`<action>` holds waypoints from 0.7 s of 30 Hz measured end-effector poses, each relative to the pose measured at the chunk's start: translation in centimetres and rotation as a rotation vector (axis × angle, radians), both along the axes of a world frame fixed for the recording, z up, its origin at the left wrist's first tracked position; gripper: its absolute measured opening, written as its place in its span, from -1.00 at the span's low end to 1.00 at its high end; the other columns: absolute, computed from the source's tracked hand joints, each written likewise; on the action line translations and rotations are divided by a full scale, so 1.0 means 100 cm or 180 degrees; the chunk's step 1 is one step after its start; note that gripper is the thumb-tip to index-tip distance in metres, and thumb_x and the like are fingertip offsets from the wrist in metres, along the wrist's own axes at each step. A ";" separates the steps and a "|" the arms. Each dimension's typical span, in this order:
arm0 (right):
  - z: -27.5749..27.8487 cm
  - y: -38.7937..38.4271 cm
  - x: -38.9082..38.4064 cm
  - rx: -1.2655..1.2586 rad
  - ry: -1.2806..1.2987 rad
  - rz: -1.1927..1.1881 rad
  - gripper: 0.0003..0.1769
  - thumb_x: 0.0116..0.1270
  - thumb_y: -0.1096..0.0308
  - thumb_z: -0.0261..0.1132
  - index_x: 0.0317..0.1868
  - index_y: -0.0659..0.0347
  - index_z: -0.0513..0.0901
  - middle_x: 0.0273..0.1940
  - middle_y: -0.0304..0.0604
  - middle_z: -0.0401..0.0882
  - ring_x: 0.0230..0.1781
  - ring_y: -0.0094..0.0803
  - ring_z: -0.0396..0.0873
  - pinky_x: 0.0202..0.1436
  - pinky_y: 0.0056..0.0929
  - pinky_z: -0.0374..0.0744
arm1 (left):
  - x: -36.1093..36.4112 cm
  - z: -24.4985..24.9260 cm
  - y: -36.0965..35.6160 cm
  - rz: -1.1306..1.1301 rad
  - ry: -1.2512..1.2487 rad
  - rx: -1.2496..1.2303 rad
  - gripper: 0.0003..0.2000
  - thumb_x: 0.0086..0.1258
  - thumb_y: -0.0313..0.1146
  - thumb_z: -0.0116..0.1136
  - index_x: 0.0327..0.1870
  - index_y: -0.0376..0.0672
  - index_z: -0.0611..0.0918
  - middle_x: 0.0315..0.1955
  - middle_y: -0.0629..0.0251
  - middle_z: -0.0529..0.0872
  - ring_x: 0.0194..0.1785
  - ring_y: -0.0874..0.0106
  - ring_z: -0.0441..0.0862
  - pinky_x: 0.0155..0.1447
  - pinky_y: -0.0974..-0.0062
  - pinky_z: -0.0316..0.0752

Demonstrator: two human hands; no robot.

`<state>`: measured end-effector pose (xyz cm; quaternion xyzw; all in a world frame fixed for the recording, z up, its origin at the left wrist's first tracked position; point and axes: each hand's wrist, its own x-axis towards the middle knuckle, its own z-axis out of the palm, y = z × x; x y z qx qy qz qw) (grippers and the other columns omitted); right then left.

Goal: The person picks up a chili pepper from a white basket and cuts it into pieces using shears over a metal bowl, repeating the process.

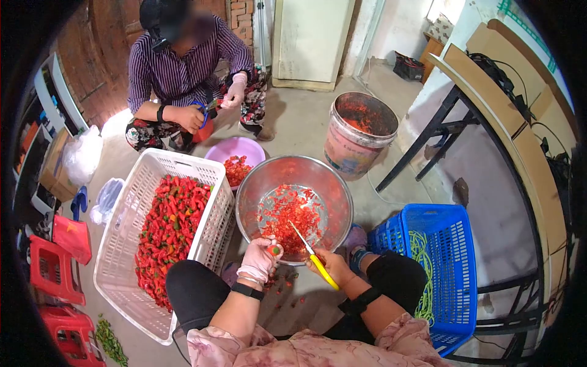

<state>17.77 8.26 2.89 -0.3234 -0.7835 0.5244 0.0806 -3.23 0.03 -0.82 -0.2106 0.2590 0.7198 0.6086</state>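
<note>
My left hand (258,258), in a thin pale glove, is closed around a red chili pepper (274,250) that shows some green. It is at the near rim of a steel basin (335,205). My right hand (330,269), bare, grips yellow-handled scissors (324,273) with the narrow blade pointing up and left over the basin. Chopped red pepper (287,214) lies on the basin's bottom. To the left, a white plastic crate (122,232) holds a heap of whole red peppers (171,220), a few partly green.
Opposite me a person (183,79) squats with blue-handled scissors (210,111), beside a purple bowl (211,153) of cut pepper. A red-stained bucket (354,147) stands beyond the basin. At right are a blue crate (455,275) with green cord and a table (520,134). Red stools (55,269) stand left.
</note>
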 end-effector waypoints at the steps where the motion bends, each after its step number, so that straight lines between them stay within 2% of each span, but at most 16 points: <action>1: 0.002 -0.001 -0.001 0.0000 -0.0007 0.0002 -0.61 0.21 0.33 0.29 -0.01 0.32 0.46 -0.29 -0.28 0.54 -0.29 -0.62 0.47 -0.15 -0.60 0.46 | 0.002 0.004 0.001 0.0002 -0.0007 0.0000 -0.88 0.03 -0.60 -0.08 -0.37 -0.36 0.42 -0.53 0.16 0.43 -0.50 0.30 0.40 -0.30 0.31 0.46; 3: 0.009 -0.003 -0.003 -0.0232 0.0232 -0.0014 -0.60 0.21 0.33 0.30 0.01 0.32 0.45 -0.29 -0.27 0.54 -0.27 -0.63 0.46 -0.15 -0.61 0.46 | 0.004 0.012 0.004 0.0102 -0.0194 -0.0017 -0.83 0.02 -0.63 -0.12 -0.32 -0.36 0.41 -0.49 0.10 0.44 -0.45 0.19 0.44 -0.07 0.09 0.49; 4: 0.010 -0.004 -0.005 -0.0231 0.0229 -0.0015 -0.60 0.21 0.33 0.30 0.01 0.32 0.45 -0.29 -0.27 0.54 -0.27 -0.63 0.46 -0.15 -0.61 0.46 | 0.004 0.015 0.003 0.0101 -0.0197 -0.0016 -0.83 0.02 -0.63 -0.12 -0.32 -0.36 0.41 -0.49 0.10 0.44 -0.45 0.19 0.44 -0.07 0.09 0.49; 6: 0.011 -0.005 -0.006 -0.0088 0.0167 -0.0028 -0.60 0.21 0.35 0.29 0.01 0.33 0.45 -0.28 -0.27 0.54 -0.27 -0.64 0.47 -0.16 -0.61 0.47 | 0.006 0.020 0.004 0.0046 -0.0132 0.0391 -0.78 0.01 -0.67 -0.12 -0.26 -0.36 0.41 -0.40 0.08 0.50 -0.35 0.19 0.52 0.07 -0.06 0.43; 10: -0.005 -0.002 -0.005 -0.0230 0.0288 -0.0106 -0.60 0.21 0.36 0.29 0.02 0.33 0.45 -0.29 -0.27 0.54 -0.28 -0.64 0.47 -0.17 -0.62 0.47 | 0.005 0.013 0.005 -0.0200 0.0223 0.0658 -0.73 0.05 -0.72 -0.08 -0.18 -0.33 0.41 -0.31 0.10 0.54 -0.25 0.22 0.57 0.07 -0.09 0.43; 12: -0.018 0.002 -0.003 -0.0003 0.0441 -0.0270 -0.58 0.17 0.10 0.31 -0.14 0.27 0.49 -0.44 -0.11 0.52 -0.44 -0.45 0.45 -0.29 -0.45 0.47 | 0.006 0.012 0.005 -0.0300 0.0513 0.0649 -0.66 0.12 -0.75 -0.04 -0.06 -0.28 0.38 -0.23 0.11 0.55 -0.18 0.26 0.59 0.08 -0.10 0.43; 15: -0.017 0.007 -0.002 0.0249 0.0370 -0.0277 -0.59 0.16 0.07 0.31 -0.21 0.26 0.49 -0.47 -0.08 0.51 -0.48 -0.39 0.45 -0.33 -0.42 0.46 | 0.009 0.015 0.005 -0.0313 0.0921 0.0468 -0.60 0.17 -0.76 -0.04 0.04 -0.22 0.31 -0.20 0.10 0.53 -0.19 0.25 0.59 0.01 -0.03 0.52; 18: -0.007 0.006 -0.003 0.0244 0.0395 -0.0318 -0.58 0.16 0.05 0.30 -0.20 0.26 0.49 -0.46 -0.09 0.51 -0.48 -0.37 0.45 -0.32 -0.41 0.46 | 0.007 0.011 0.006 -0.0200 0.0990 0.0395 -0.53 0.17 -0.77 -0.03 0.09 -0.18 0.26 -0.17 0.08 0.50 -0.19 0.25 0.59 -0.08 0.05 0.58; 21: 0.020 0.001 -0.003 0.0600 0.0249 -0.0245 -0.58 0.15 0.07 0.31 -0.18 0.25 0.50 -0.45 -0.07 0.52 -0.47 -0.37 0.46 -0.31 -0.41 0.46 | 0.011 0.014 0.005 -0.0303 0.1447 0.0501 -0.59 0.16 -0.73 0.03 0.04 -0.21 0.34 -0.10 0.09 0.51 -0.14 0.24 0.58 -0.06 0.10 0.58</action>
